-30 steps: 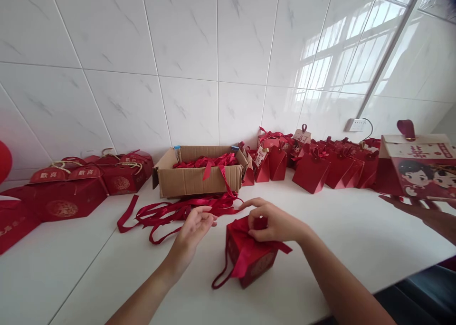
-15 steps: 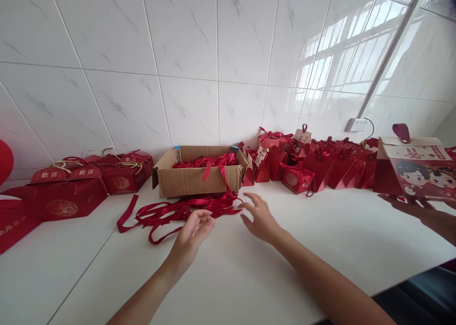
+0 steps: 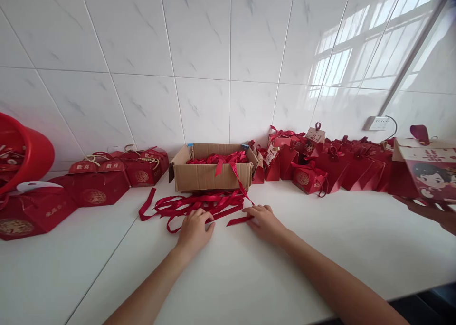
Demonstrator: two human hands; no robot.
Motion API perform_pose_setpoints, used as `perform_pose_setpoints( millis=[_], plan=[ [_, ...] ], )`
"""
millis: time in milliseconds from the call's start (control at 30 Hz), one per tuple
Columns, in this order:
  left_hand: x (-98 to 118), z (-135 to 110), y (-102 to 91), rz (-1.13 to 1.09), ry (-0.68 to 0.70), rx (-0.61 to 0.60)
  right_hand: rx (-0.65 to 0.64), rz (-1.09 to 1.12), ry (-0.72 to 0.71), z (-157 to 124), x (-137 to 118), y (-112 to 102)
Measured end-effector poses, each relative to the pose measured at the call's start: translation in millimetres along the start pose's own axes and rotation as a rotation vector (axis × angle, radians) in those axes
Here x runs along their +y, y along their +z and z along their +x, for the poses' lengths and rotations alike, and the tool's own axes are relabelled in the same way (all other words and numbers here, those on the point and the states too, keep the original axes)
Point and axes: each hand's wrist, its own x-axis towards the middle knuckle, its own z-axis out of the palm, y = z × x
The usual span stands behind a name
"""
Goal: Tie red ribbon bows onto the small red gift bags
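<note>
A heap of red satin ribbons [image 3: 199, 204] lies on the white table in front of an open cardboard box [image 3: 210, 176]. At the heap's near edge rests my left hand [image 3: 195, 231], its fingers bent over the ribbon and the thumb standing apart; a strip runs in beside its fingertips. To its right, my right hand [image 3: 266, 224] has its fingers closed on a red ribbon [image 3: 238, 221], whose cut end sticks out toward the left. More red ribbon [image 3: 228, 158] fills the box, and strands hang over its front wall.
Red gift boxes [image 3: 96, 187] stand at the left, by a red plastic tub [image 3: 35, 149]. Red paper gift bags [image 3: 327, 170] crowd along the tiled wall at the right. At the right edge, another person's hand [image 3: 427, 211] supports a printed gift box [image 3: 423, 173].
Both hands have lowered onto the ribbons, and my right hand has closed on one strip. The view has turned left, bringing the red tub into sight.
</note>
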Motion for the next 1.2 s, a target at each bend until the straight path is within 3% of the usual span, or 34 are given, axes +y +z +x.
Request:
perform_pose_setpoints(
  millis=[133, 233, 300, 400, 500, 567, 633, 733, 867, 1033, 1200],
  plan=[
    [-2, 1, -0.4, 0.024, 0.000, 0.007, -0.014, 0.104, 0.065, 0, 0, -5],
    [-4, 1, 1.1, 0.025, 0.009, 0.027, -0.116, 0.275, 0.063, -3, -6, -7],
    [-1, -2, 1.6, 0.014, 0.049, 0.038, -0.281, 0.442, 0.029, -6, -15, -6],
    [13, -13, 2.0, -0.025, 0.204, -0.006, -0.666, 0.707, -0.046, -10, -27, -1],
    [28, -26, 5.5, -0.218, 0.437, -0.219, -1.020, 0.909, -0.104, -13, -31, 6],
    [36, -33, 9.3, -0.409, 0.521, -0.360, -1.084, 1.064, -0.097, -14, -28, 9],
    [40, -37, 12.2, -0.521, 0.506, -0.394, -1.029, 1.225, -0.062, -14, -23, 7],
    [43, -40, 10.8, -0.563, 0.438, -0.339, -0.879, 1.394, -0.007, -13, -15, 0],
    [51, -40, 2.4, -0.670, 0.405, -0.322, -0.552, 1.571, 0.088, -9, -14, -9],
    [57, -42, -5.2, -1.015, 0.190, -0.420, -0.119, 1.734, 0.278, 0, -9, -12],
    [55, -37, -11.7, -1.246, 0.053, -0.550, 0.202, 1.800, 0.430, 9, 18, -20]
  ],
)
